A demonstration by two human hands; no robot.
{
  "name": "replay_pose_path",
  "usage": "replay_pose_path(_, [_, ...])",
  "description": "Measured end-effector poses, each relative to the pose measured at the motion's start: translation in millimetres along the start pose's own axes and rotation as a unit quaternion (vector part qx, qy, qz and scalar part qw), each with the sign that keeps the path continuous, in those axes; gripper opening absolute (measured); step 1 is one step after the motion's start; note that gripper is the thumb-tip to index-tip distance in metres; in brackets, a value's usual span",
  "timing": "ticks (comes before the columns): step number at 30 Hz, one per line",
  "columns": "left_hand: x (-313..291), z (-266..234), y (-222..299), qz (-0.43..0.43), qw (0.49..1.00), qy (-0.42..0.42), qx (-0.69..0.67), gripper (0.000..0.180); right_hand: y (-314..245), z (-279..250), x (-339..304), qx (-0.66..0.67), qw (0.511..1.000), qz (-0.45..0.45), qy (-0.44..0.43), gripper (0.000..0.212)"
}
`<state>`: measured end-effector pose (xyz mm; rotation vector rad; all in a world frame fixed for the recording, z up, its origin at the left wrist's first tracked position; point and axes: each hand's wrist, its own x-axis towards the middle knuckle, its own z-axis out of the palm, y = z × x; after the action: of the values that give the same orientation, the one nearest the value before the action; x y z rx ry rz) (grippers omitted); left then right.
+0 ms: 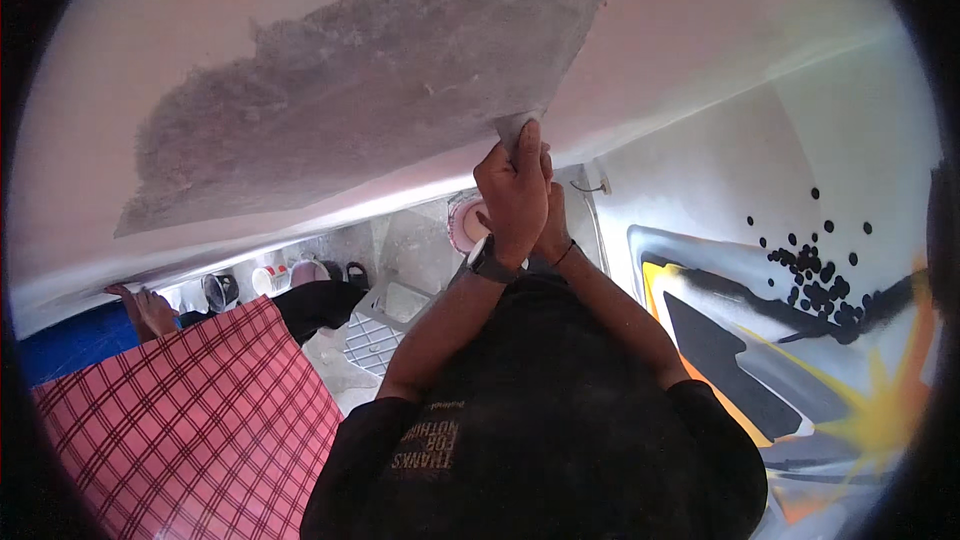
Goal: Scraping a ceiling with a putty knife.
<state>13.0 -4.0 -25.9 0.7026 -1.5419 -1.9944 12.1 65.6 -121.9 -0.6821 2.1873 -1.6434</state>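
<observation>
My left hand [515,195], with a dark watch at its wrist, is closed on a thin grey putty knife [513,128]. Its thumb presses on the blade, which meets the lower right edge of a grey smeared patch [370,80] on the pale wall [690,40]. My right hand [553,225], a dark band at the wrist, is raised close behind the left one and seems to touch it. The left hand covers most of its fingers, so whether it grips anything is hidden. Below both hands stands a pink bucket [466,227].
Another person's hand [150,313] is near the wall at left, by a pink checked cloth [190,420]. Several containers [270,280] line the wall's foot. A grey stool-like frame [395,302] and a grid-patterned surface [372,345] lie below. At right rises a wall painting [760,340].
</observation>
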Motion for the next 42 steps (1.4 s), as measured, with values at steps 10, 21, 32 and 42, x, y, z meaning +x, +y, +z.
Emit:
replay_pose_path(10, [-2, -4, -2, -0.016, 1.0, 0.01, -0.022, 0.038, 11, 12, -2, -0.048, 0.999, -0.021, 0.015, 0.027])
replay_pose_path(21, [0, -6, -9, 0.011, 1.0, 0.014, 0.012, 0.036, 2, 11, -1, 0.028, 0.999, 0.007, 0.017, 0.025])
replay_pose_path(32, [0, -7, 0, 0.015, 0.999, 0.018, 0.033, 0.039, 1, 13, 1, 0.058, 0.998, 0.005, 0.031, 0.022])
replay_pose_path(42, [0, -10, -13, 0.025, 0.999, 0.013, 0.024, 0.034, -7, 9, -3, 0.014, 0.999, 0.034, -0.004, 0.024])
